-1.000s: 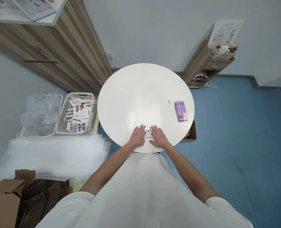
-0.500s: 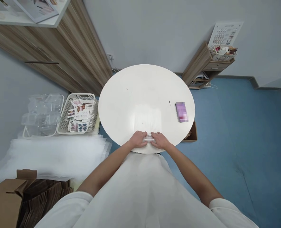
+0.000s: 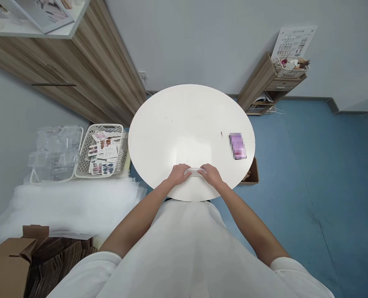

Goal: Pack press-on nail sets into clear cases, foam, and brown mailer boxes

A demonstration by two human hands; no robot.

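Observation:
A small white rolled bundle (image 3: 195,172) lies near the front edge of the oval white table (image 3: 184,124). It looks like thin translucent sheet wrapped into a narrow strip; whatever may be inside is hidden. My left hand (image 3: 179,174) grips its left end, thumb on the near side and fingers curled over the far side. At the right end my right hand (image 3: 211,175) holds it the same way. A purple blurred-out item (image 3: 238,145) rests on the table to the right.
Left of the table stand a white basket (image 3: 83,169) with cards of false nails, a tray of clear plastic boxes (image 3: 58,151), a stack of white translucent sheets (image 3: 69,203) and a cardboard box (image 3: 8,265). Another box (image 3: 255,174) sits under the table's right side.
Both hands have moved slightly forward, away from my body, with the bundle. The translucent sheet that lay flat beyond it is now rolled up into the strip.

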